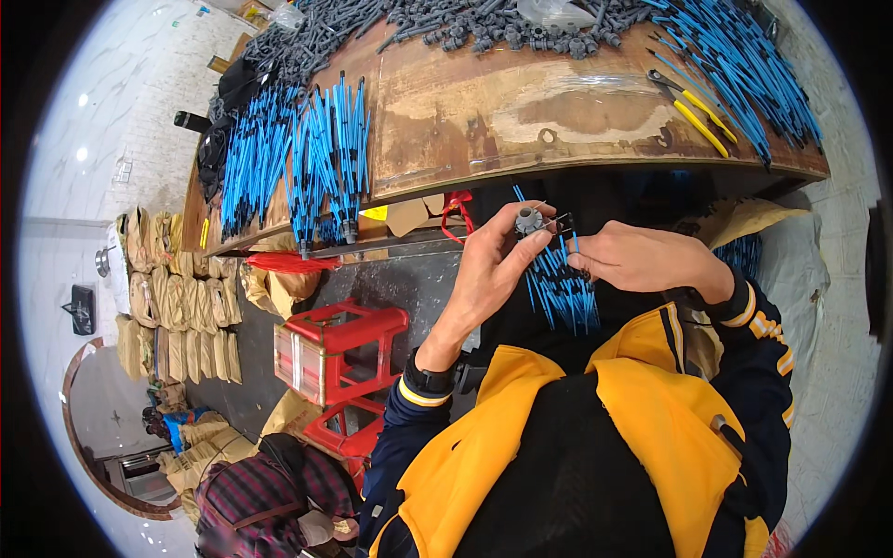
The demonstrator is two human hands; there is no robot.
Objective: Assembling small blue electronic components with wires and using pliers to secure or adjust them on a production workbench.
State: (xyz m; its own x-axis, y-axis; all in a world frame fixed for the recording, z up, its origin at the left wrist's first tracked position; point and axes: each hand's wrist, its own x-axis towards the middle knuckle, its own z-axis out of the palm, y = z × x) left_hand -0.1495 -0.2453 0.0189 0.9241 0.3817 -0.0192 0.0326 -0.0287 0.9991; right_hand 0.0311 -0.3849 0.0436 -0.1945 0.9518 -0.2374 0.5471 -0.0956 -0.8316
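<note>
- In the head view, we see the left hand (pixel 488 253) curled firmly around a ribbed grey fitting (pixel 529 219), thumb and fingers closed on it, held up in front of the workbench (pixel 437 130).
- Our right hand (pixel 646 258) is beside it, fingertips drawn together at the slim blue rods (pixel 566 299); we cannot tell whether they pinch one.
- The rods spread below both hands, black tips near the fitting; we cannot tell which are joined to it.
- We judge the step in hand to be handling rods at the fitting.
- The next move, we think, calls for a steady left hold and fine right-finger control among crowded rods.
</note>
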